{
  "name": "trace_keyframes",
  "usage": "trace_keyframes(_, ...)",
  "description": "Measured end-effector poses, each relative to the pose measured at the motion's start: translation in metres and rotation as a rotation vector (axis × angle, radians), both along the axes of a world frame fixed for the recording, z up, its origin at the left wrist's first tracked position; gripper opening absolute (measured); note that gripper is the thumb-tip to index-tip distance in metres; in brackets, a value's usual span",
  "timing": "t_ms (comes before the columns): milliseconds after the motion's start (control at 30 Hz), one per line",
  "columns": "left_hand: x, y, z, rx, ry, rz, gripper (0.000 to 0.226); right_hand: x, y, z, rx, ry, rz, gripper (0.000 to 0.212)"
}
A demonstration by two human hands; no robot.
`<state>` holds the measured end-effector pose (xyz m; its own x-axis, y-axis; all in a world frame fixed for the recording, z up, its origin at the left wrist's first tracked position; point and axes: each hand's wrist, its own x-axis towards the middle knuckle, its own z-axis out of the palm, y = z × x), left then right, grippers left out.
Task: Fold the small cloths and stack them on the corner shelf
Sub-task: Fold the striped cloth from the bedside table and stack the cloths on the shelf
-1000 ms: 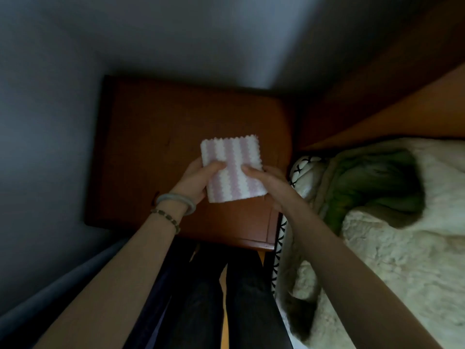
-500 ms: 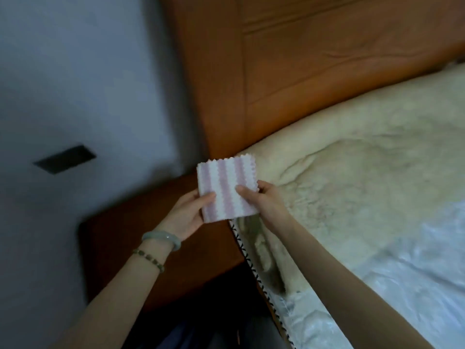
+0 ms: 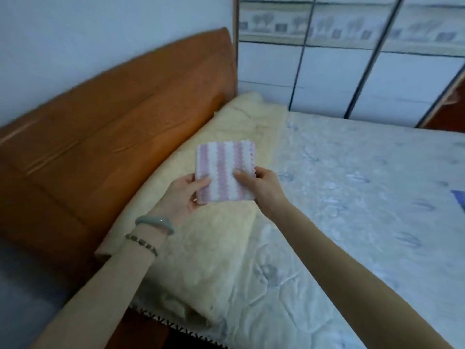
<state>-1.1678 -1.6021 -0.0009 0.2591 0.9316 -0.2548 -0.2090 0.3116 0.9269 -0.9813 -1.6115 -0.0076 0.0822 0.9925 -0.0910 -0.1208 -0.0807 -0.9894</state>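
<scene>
A small folded cloth (image 3: 224, 170) with pink and white stripes and zigzag edges is held up in front of me over the bed. My left hand (image 3: 185, 195) grips its lower left corner, thumb on top. My right hand (image 3: 261, 187) pinches its right edge, thumb pressed on the stripes. A pale green bangle and a bead bracelet sit on my left wrist. No shelf is in view.
A cream fleece blanket (image 3: 201, 260) lies along the orange wooden headboard (image 3: 113, 127). The pale patterned bedspread (image 3: 352, 197) covers the bed to the right. White sliding wardrobe doors (image 3: 327, 66) stand behind the bed. A blue item (image 3: 459, 197) shows at the right edge.
The view has swung from the wooden bedside table up and right across the headboard to the bed. Both hands kept hold of the striped cloth throughout.
</scene>
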Motion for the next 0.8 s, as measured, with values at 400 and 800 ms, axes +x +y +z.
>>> trace_keyframes(400,0.312,-0.084,0.063,0.112,0.013,-0.461,0.027,0.298,-0.168,0.062,0.061,-0.028,-0.463,0.033)
trace_keyframes(800,0.615,-0.25,0.077,0.129,-0.056,-1.004,0.027,0.526,-0.415,0.078,0.069,-0.094,-1.007,0.023)
